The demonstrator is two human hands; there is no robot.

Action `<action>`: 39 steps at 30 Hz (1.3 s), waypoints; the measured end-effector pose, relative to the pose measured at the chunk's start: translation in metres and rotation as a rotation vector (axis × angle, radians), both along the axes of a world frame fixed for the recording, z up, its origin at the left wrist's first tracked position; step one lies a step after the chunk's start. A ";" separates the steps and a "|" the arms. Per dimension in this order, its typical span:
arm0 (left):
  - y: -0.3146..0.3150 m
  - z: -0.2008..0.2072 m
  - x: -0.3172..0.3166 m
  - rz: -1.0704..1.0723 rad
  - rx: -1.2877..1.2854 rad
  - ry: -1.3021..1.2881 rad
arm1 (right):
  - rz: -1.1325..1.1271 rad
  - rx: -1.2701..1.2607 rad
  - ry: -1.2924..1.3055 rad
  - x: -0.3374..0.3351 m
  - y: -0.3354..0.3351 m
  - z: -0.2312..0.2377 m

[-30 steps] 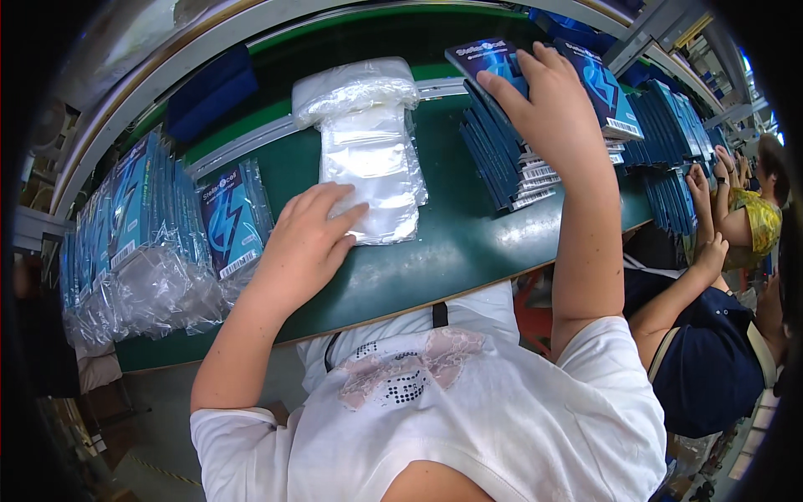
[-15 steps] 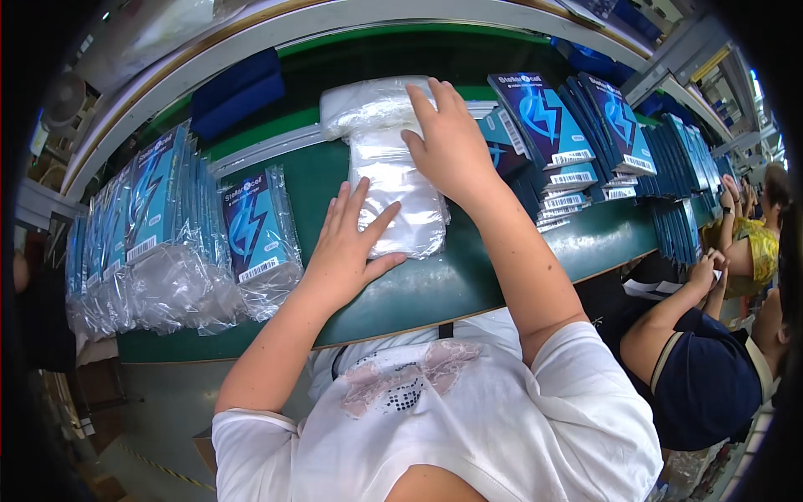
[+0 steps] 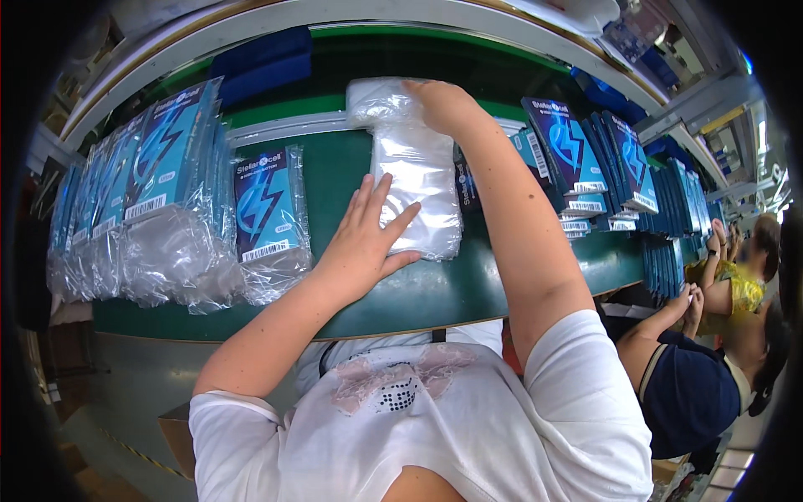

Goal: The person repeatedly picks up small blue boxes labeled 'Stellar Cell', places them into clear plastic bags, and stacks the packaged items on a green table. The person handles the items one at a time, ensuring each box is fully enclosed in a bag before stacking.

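A stack of clear plastic bags (image 3: 416, 192) lies on the green table in front of me, with a folded clear bundle (image 3: 381, 100) across its far end. My left hand (image 3: 368, 238) rests flat on the stack's left side, fingers spread. My right hand (image 3: 447, 105) is at the far end, its fingers bent together over the right corner of the folded bundle; its thumb and fingertips are partly hidden. To the left, a blue battery box in a clear bag (image 3: 266, 209) leans beside a row of bagged boxes (image 3: 159, 159).
Unbagged blue boxes (image 3: 565, 146) stand in stacks on the right, with more boxes (image 3: 686, 201) beyond. A dark blue bin (image 3: 263, 63) sits behind a metal rail. Co-workers sit at the right, one in a dark blue shirt (image 3: 694, 389).
My right hand has moved from lying spread over the stack to the far corner of the bundle, fingers now bent. My left hand stays on the stack. The view has shifted slightly.
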State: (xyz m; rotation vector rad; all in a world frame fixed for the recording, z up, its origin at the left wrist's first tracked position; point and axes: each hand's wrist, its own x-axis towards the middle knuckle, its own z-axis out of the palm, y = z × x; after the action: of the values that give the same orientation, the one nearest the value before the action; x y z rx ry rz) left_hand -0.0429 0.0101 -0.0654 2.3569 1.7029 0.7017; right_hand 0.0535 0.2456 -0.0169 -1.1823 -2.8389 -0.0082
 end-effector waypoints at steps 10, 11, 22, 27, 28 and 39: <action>0.011 -0.008 0.010 0.062 0.085 -0.021 | -0.008 0.068 0.309 0.018 0.020 0.031; 0.014 -0.007 0.011 0.068 0.091 -0.024 | -0.013 0.087 0.334 0.020 0.024 0.033; 0.022 -0.008 0.007 0.039 0.078 -0.025 | -0.126 0.147 -0.078 0.015 -0.035 0.020; 0.008 0.015 0.005 0.074 0.099 0.043 | -0.147 0.152 -0.438 0.038 -0.074 0.057; 0.005 0.021 0.004 0.063 0.120 0.038 | -0.098 0.093 -0.536 0.047 -0.085 0.067; 0.022 0.040 -0.009 -0.152 0.116 0.048 | 0.043 0.151 -0.532 0.086 -0.131 0.080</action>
State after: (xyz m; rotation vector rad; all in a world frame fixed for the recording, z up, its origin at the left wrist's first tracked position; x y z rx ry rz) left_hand -0.0515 0.0319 -0.0253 2.5691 1.5187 0.7420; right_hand 0.1398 0.1144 0.0630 -1.2365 -3.2237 -0.6121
